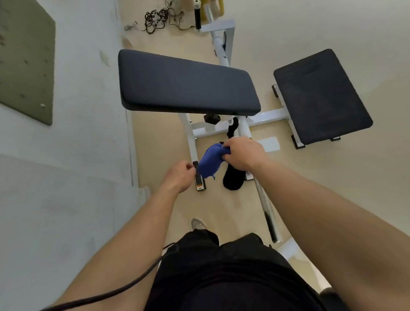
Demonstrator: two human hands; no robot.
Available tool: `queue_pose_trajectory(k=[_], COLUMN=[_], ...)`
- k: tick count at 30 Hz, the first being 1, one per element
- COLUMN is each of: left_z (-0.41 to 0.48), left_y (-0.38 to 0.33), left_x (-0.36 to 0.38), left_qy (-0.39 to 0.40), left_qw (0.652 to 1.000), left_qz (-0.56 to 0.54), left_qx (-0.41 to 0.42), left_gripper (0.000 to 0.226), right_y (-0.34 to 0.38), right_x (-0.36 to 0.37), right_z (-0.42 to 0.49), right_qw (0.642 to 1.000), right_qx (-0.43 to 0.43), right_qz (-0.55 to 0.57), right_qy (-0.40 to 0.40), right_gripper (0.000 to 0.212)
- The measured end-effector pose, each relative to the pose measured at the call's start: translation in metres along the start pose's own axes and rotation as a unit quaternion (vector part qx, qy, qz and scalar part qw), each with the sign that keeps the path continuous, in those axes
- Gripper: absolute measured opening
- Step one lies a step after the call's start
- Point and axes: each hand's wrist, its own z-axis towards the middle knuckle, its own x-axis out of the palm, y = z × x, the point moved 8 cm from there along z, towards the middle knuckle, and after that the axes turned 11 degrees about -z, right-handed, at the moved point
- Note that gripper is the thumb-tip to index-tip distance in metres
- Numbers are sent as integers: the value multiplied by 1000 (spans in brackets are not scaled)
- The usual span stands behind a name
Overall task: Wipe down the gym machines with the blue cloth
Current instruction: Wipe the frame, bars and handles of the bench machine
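Blue cloth [210, 163] bunched, held in the air over the white frame [199, 130], just short of the near edge of the black arm pad [185, 82]. Right hand [242, 154] clenched round the cloth's upper end; the rest hangs down and to the left. Left hand [179, 176] curled just beside the hanging end; cannot tell whether it pinches it. Pad lies ahead of the grip, long axis crosswise, left to right. Right hand is nearer the pad's near edge. Seat pad [320, 96] off right, well apart. Judgement: cloth being readied, pad not yet wiped.
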Motion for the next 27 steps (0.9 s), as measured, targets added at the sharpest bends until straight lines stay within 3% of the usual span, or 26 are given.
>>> queue_pose_trajectory(k=[10,17,27], left_z=[29,57,161], left_y=[88,115,167], left_x=[-57,-48,-13], left_qy=[-24,-33,-76], left_qw=[996,988,955], left_qz=[-50,-96,-228], left_qx=[-64,-115,-177], left_gripper=[31,30,37], right_y=[95,109,104], right_x=[18,47,143], right_z=[57,97,191], right_qw=[998,991,987], right_qx=[-60,-103,-140], right_qz=[-23,-39,9], right_qy=[29,73,81], right_gripper=[14,8,21])
